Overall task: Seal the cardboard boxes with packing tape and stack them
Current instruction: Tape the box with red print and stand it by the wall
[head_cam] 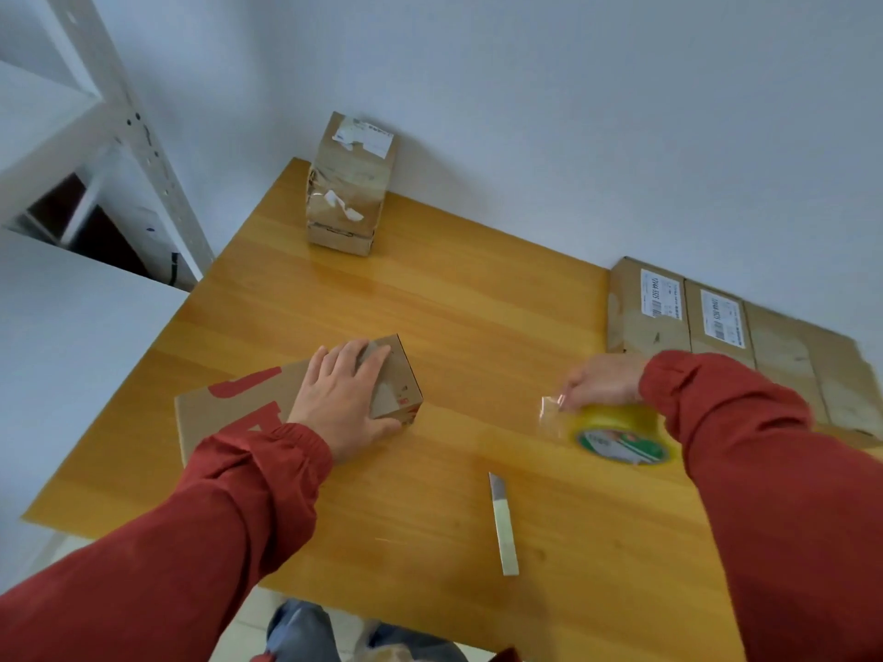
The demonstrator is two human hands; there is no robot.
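**Box** [248, 403]: lies long side down along the left edge of the table [454, 289], toward the near-left corner, red print facing up. We cannot tell whether its left end overhangs the edge.

**Left hand** [344, 394]: flat on the right end of the box. The fingers are straight and close together and the thumb runs along the near face. It presses down and does not grip.

**Packing tape** [621, 437]: the roll lies flat near the right edge, well apart from the box.

**Right hand** [602, 379]: sits over the far side of the roll. Its fingertips pinch the clear free end [549, 408], and a short tab is lifted toward the box.

**Step, as we judge it:** a strip is being started for this box. We can make out no tape across the box's top.

**Next move, as we judge it:**
- draw out a length of tape
- carry the roll across to the box
- lay the strip over the seam while the left hand holds the top down
- cut the strip

**Knife** [504, 523]: lies near the front edge, between the two arms, with the blade end pointing away. Either hand could reach it, and a sleeve sweeping across could catch it.

**Room:**
- Bare wood runs between box and roll, so the crossing path looks open.
- A stack of boxes [351, 183] stands at the far-left corner against the wall [573, 112]. We take this as the stacking spot.
- A row of boxes [716, 322] lines the right edge just behind the right wrist, which leaves little room to pull tape that way.
- A shelf rack [134, 126] stands off the left side.
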